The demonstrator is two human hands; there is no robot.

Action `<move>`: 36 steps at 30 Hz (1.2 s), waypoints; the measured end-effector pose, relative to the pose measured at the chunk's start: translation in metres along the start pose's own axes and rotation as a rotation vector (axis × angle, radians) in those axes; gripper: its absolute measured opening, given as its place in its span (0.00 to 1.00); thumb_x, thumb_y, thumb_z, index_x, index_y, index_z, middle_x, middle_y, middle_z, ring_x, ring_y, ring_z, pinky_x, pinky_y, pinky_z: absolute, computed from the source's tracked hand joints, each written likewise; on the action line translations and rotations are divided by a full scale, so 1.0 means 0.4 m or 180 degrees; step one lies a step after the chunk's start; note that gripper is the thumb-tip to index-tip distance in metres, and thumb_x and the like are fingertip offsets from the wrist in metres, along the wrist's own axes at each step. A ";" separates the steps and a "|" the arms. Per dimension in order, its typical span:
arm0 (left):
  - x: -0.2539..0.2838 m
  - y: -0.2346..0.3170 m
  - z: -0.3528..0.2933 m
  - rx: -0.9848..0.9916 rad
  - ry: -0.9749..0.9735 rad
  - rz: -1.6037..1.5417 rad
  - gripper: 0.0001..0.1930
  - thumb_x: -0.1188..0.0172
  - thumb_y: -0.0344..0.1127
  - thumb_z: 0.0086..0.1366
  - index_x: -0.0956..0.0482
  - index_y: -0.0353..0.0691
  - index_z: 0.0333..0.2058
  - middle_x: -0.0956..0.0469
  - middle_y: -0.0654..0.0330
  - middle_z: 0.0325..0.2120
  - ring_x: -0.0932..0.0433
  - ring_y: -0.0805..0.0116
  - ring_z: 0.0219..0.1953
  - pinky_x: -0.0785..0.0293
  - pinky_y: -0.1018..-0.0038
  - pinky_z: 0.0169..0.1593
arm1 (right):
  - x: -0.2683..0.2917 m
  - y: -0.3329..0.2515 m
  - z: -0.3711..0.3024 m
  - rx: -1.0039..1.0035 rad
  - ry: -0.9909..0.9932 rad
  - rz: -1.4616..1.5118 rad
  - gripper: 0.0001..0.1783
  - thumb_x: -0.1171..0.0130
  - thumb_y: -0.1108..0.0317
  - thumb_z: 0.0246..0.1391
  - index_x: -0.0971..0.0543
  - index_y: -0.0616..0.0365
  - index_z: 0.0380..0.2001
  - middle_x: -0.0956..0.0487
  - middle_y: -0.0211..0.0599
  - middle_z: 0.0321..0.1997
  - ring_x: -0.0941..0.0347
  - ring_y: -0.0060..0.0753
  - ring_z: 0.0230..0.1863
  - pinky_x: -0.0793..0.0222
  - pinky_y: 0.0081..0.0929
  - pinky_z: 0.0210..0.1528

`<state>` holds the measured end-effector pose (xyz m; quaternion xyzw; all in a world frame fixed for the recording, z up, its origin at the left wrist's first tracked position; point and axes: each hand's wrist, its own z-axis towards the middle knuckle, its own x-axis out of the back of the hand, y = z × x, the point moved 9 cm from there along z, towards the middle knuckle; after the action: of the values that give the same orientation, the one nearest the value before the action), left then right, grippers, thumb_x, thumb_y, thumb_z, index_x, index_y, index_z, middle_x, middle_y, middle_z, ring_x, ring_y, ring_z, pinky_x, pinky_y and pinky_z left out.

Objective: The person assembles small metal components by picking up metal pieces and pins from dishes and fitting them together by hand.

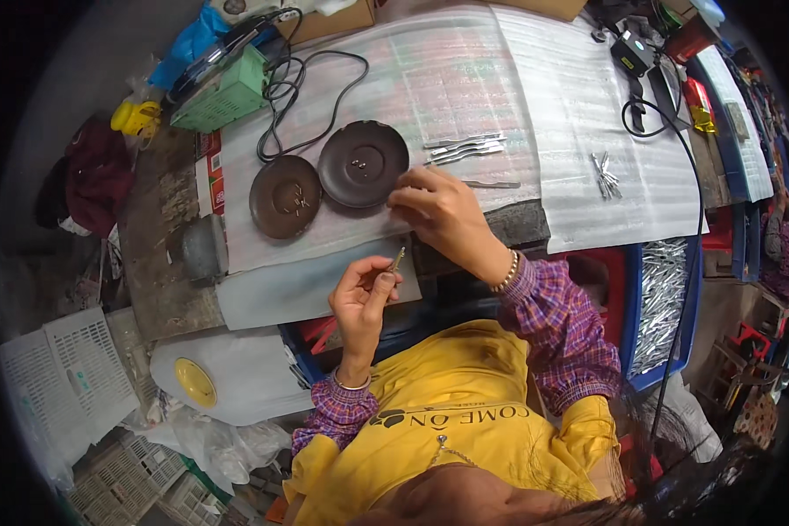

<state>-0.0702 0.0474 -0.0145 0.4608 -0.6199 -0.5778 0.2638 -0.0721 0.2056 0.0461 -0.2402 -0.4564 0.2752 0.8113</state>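
Left hand (361,296) is pinching a small metal piece (399,259), tilted, near the table's front edge. Right hand (447,215) is curling beside one dark dish (337,180); grip unclear. Another dish (266,197) is holding small pins (299,204). Metal strips (469,149) are lying beyond.

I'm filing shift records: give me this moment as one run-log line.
Left hand: holds slim part | Right hand: beside right dish, grip unclear | Left dish: small pieces inside | Metal strips: on white sheet
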 end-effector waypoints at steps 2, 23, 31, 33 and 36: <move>-0.006 -0.002 0.000 0.0026 0.0022 0.0012 0.08 0.43 0.27 0.61 0.26 0.33 0.39 0.23 0.60 0.27 0.30 0.80 0.24 0.34 0.86 0.28 | 0.030 -0.005 -0.033 -0.0207 -0.0062 0.0415 0.08 0.37 0.75 0.39 0.23 0.61 0.27 0.26 0.37 0.26 0.28 0.39 0.27 0.33 0.33 0.30; -0.127 -0.021 -0.031 0.0003 -0.0547 0.0061 0.07 0.44 0.24 0.60 0.24 0.32 0.38 0.26 0.61 0.29 0.29 0.77 0.24 0.36 0.83 0.27 | 0.038 0.041 -0.273 -0.1758 0.0083 0.2244 0.07 0.35 0.75 0.45 0.22 0.67 0.26 0.23 0.32 0.25 0.29 0.13 0.24 0.37 0.12 0.22; -0.136 -0.065 -0.037 0.0623 -0.0724 -0.0610 0.07 0.45 0.26 0.62 0.24 0.32 0.38 0.25 0.64 0.28 0.32 0.81 0.23 0.39 0.86 0.25 | 0.048 0.034 -0.279 -0.1656 0.0447 0.2340 0.07 0.35 0.75 0.44 0.22 0.66 0.26 0.24 0.32 0.22 0.30 0.14 0.22 0.36 0.13 0.21; -0.130 -0.062 -0.039 0.0541 -0.0679 -0.0433 0.07 0.45 0.27 0.62 0.23 0.32 0.38 0.25 0.64 0.27 0.32 0.81 0.23 0.39 0.86 0.25 | 0.050 0.028 -0.277 -0.1620 0.0461 0.2324 0.06 0.36 0.75 0.44 0.22 0.66 0.26 0.24 0.32 0.23 0.30 0.14 0.23 0.35 0.14 0.21; -0.129 -0.050 -0.037 0.0327 -0.0630 -0.0094 0.07 0.44 0.27 0.62 0.23 0.33 0.38 0.25 0.65 0.27 0.32 0.81 0.23 0.39 0.86 0.25 | 0.045 0.033 -0.282 -0.1750 0.0496 0.2400 0.06 0.36 0.76 0.44 0.22 0.66 0.26 0.24 0.33 0.24 0.29 0.15 0.23 0.35 0.14 0.22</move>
<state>-0.0298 0.0874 -0.0204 0.4235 -0.6648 -0.5918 0.1688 0.0310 0.2117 -0.0040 -0.6150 -0.3311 0.4007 0.5930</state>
